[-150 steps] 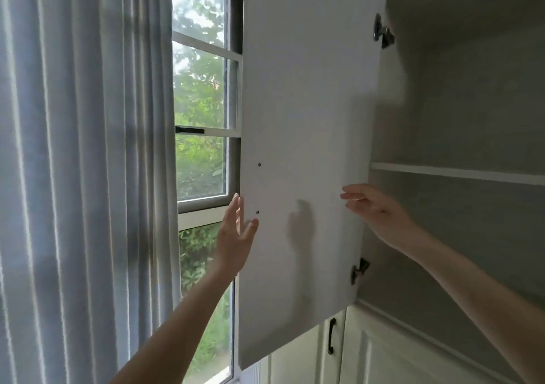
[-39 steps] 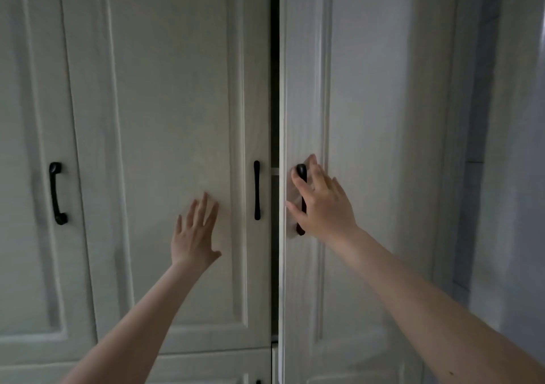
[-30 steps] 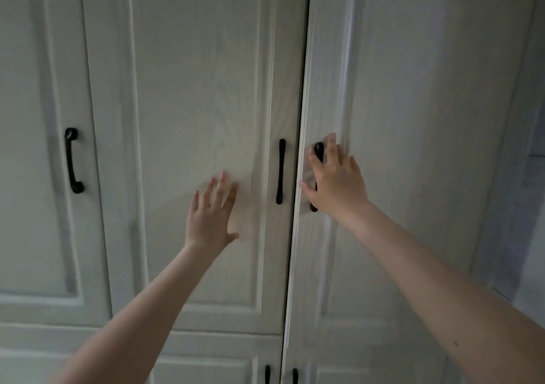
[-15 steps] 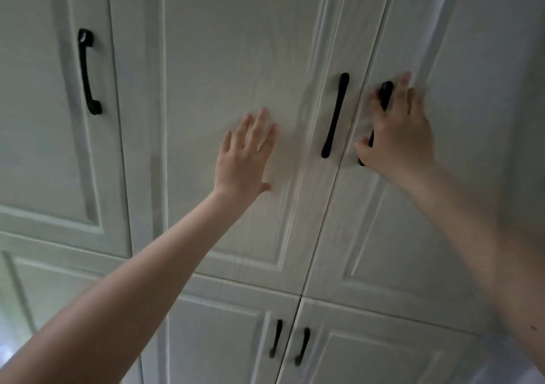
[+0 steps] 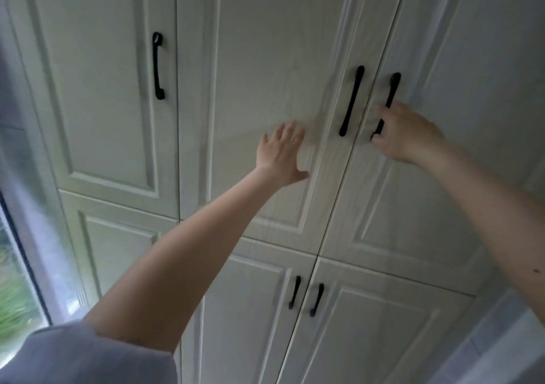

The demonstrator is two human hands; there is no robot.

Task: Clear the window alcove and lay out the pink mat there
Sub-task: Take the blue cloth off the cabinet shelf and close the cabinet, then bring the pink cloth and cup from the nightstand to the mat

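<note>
Left hand (image 5: 280,153) flat, fingers spread, on white panelled cupboard door (image 5: 265,59). Right hand (image 5: 410,136) fingers curl round lower end of black bar handle (image 5: 390,94). Pink mat out of view.

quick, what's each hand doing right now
Left hand: open, fingers straight, flat on the white panelled cupboard door.
Right hand: fingers curled at the door's black bar handle; blurred.

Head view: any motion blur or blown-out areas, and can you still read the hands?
Head view: dim, flat light on the cupboard doors; the window at lower left is bright and smeared. The right hand is blurred at the fingers on its black handle, the left hand slightly soft, flat on the door. Door lines lean.
</note>
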